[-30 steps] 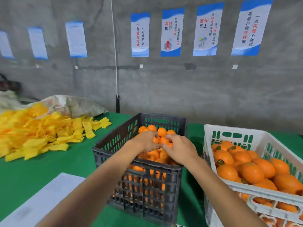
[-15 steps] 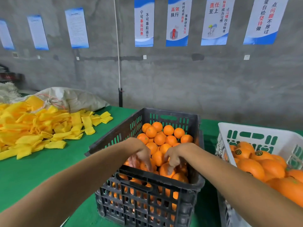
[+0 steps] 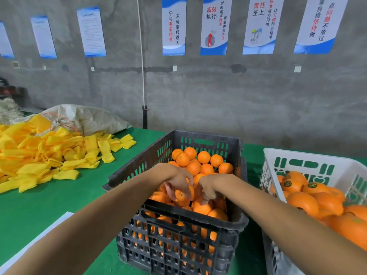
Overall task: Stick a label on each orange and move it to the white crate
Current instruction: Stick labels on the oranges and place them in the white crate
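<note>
A black slotted crate [image 3: 139, 169] full of small oranges [image 3: 202, 157] stands in the middle of the green table. Both my hands are down inside it near its front. My left hand [image 3: 176, 181] curls its fingers round one small orange [image 3: 181, 195] lifted a little off the pile. My right hand [image 3: 208, 189] is bent downward with its fingertips on an orange [image 3: 201, 208] below; a label in it is not visible. At the right, the white crate [image 3: 309, 157] holds larger oranges [image 3: 301, 201], some with round dark labels.
A heap of yellow foam net sleeves [image 3: 39, 153] covers the table's left side, with a beige sack [image 3: 87, 116] behind it. A white sheet [image 3: 39, 237] lies at the near left. A grey wall with posters stands close behind the table.
Both hands have gone from above the pile down into the black crate's front, and my left hand has taken hold of an orange. The view has shifted closer.
</note>
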Demonstrator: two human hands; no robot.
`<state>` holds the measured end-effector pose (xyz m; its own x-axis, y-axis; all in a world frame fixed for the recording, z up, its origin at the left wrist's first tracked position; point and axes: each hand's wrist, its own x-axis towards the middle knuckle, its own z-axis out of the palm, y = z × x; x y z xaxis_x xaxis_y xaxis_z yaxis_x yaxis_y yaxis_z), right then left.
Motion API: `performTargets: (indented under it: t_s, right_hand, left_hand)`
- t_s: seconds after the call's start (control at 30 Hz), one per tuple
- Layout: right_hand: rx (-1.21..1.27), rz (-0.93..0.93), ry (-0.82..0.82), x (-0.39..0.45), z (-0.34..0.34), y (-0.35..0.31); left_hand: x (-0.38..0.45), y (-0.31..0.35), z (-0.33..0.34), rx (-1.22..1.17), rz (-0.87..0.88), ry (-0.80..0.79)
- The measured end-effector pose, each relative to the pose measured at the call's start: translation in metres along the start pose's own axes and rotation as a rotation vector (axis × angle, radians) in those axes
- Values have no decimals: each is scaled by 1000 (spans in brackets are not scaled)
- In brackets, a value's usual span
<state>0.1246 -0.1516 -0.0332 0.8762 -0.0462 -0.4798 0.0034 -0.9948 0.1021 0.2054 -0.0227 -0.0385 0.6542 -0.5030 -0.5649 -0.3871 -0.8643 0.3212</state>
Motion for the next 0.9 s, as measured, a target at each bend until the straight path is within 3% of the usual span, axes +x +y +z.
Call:
performTargets:
  t_s: [0.13,0.23,0.33,0.4,0.53,0.67,0.9]
  right_hand:
    - [256,-77,473,-55,-4,1]
    - [558,-176,685,-109,1,1]
    - [724,-252,936,-160,11,1]
    - [874,-305,1107,-191,24,-1]
    - [1079,-459,1359,-242,70,-8]
    - [1196,-398,1398,-256,137,-9]
    - [1177,-181,1125,-228,247,-4]
  left_hand:
    - [-43,9,6,-170,234,201]
    - [-89,14,24,-220,395,476]
    - [-137,31,44,-436,642,700]
    - [-167,48,64,-625,775,758]
    - [-209,84,124,-921,971,729]
    - [-210,100,192,-992,1013,618]
    - [-155,82,287,-975,755,497]
